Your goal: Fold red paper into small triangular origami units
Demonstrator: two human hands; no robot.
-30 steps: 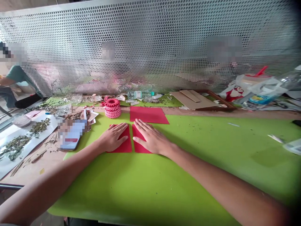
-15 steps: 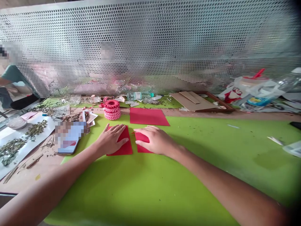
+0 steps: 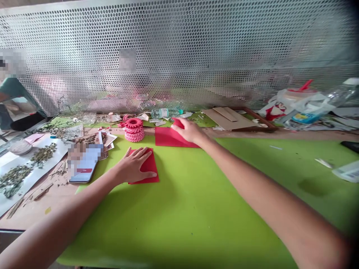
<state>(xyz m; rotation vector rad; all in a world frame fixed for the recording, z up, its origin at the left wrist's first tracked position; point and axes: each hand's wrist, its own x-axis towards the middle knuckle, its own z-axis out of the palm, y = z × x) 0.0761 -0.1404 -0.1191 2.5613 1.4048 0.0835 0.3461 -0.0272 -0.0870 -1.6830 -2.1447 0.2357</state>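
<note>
Across a green mat (image 3: 213, 209) on the tabletop (image 3: 36, 213), the left hand (image 3: 134, 164) lies flat, fingers spread and nothing clenched, pressing on a red paper rectangle (image 3: 150, 168) whose edges show around it. The right hand (image 3: 187, 130) is further forward, grasping a small red paper piece (image 3: 177, 122) between its fingers, with one corner poking up above the knuckles, over a larger red sheet (image 3: 165, 137) at the mat's far edge. Just left of that sheet stands a stack of pink paper rosettes (image 3: 134, 130). Beyond it are a plastic water bottle (image 3: 164, 113) and flat cardboard pieces (image 3: 228, 119), with a perforated metal screen (image 3: 179, 56) behind. To the left lie a phone (image 3: 84, 164), its display pixelated, and white sheets with dried leaves (image 3: 28, 168).
</note>
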